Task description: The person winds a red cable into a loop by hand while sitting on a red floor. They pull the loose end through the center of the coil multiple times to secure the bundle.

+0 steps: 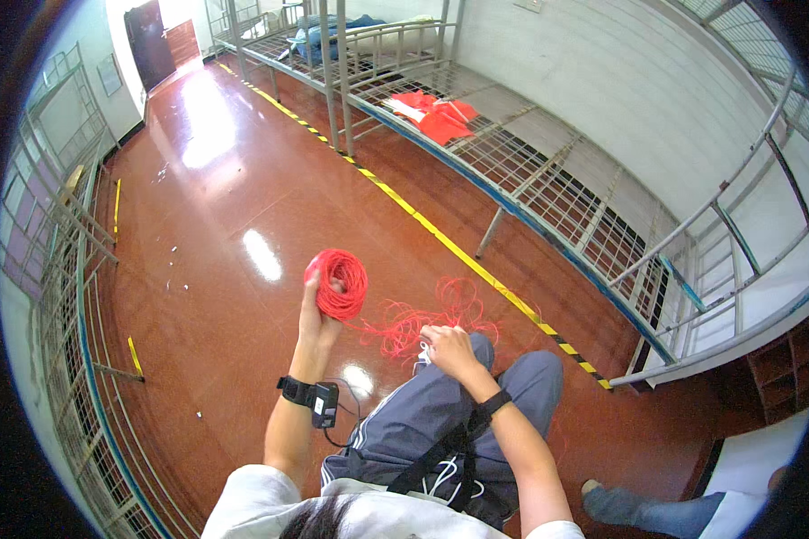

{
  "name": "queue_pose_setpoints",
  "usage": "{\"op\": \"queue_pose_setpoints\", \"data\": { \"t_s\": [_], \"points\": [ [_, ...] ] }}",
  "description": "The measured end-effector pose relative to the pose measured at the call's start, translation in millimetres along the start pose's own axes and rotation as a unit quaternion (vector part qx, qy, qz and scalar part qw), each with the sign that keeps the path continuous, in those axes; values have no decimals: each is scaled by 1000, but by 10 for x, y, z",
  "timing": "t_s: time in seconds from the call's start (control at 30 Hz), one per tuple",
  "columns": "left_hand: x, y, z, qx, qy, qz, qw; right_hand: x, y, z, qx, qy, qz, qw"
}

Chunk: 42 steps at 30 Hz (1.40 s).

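Observation:
A thick round coil of red cord [344, 280] is in my left hand [312, 310], whose fingers wrap round one side and reach into the middle. A loose tangle of red cord [440, 316] spreads to the right of the coil, and thin strands run between the two. My right hand [451, 350] is closed at the tangle's near edge, above my knee, its fingertips pinching the cord. Whether the tangle hangs or lies on the floor, I cannot tell. Black bands circle both wrists, and a small black device [324, 404] with a cable sits on the left one.
A metal bunk bed [548, 180] runs along the right wall, with red and white cloth [436, 117] on its mesh. More bed frames [85, 296] line the left. Yellow-black tape [422, 222] crosses the reddish floor [216, 332]. Another person's leg [643, 509] shows at lower right.

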<state>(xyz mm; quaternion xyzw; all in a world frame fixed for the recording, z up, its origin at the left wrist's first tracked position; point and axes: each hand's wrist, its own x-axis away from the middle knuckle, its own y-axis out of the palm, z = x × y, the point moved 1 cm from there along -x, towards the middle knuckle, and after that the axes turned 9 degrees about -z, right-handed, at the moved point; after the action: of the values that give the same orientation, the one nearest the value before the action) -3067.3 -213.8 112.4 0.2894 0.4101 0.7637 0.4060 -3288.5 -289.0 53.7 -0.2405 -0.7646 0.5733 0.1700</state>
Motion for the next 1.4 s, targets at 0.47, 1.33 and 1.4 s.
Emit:
{"op": "queue_pose_setpoints", "data": {
  "t_s": [0.47, 1.33, 1.4],
  "points": [
    [-36, -24, -138, 13, -61, -54, 997, 101, -91, 261, -422, -130, -376, 815],
    [-247, -822, -46, 97, -4, 16, 995, -168, 184, 118, -589, 38, -310, 746],
    [-254, -879, -55, 89, -8, 28, 996, -48, 106, 66, -681, 56, -304, 664]
  ]
}}
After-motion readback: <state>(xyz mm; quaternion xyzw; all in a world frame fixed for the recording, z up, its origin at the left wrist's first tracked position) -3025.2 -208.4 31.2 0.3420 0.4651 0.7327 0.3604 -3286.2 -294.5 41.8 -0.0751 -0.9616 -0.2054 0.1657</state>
